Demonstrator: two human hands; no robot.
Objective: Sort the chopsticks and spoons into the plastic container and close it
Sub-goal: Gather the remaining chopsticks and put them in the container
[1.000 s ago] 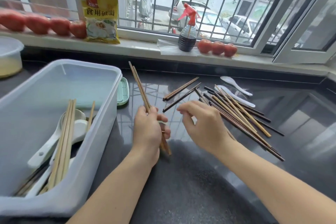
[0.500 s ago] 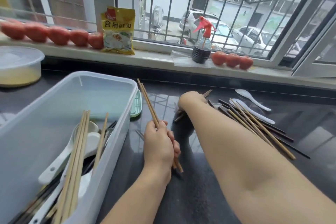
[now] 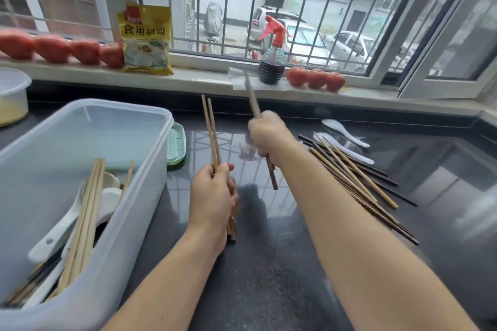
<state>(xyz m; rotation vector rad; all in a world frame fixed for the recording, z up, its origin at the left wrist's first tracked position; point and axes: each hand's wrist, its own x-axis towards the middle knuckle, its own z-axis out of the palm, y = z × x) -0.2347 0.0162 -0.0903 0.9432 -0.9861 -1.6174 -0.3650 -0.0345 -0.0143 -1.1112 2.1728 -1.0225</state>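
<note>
The dark counter fills most of the view and carries all the things. On its left side stands the big plastic container, open, with no lid on it. Inside it lie several light chopsticks and some white spoons, all pointing along its length. A pale green lid lies just beside the far right corner of the container, partly hidden behind it.

On the right part of the counter there is a pile of loose chopsticks, light and dark ones mixed, lying side by side and crossing a little. Two white spoons lie at the far end of this pile, touching the counter.

The left hand is closed around a pair of brown chopsticks, which point away from the person and a bit upward. The right hand is raised over the counter and grips other chopsticks in its fist; the ends stick out above and below the hand, and the upper part is blurred. The two hands are apart, near the middle of the counter.

On the windowsill behind stand a yellow packet, a spray bottle and rows of tomatoes.
</note>
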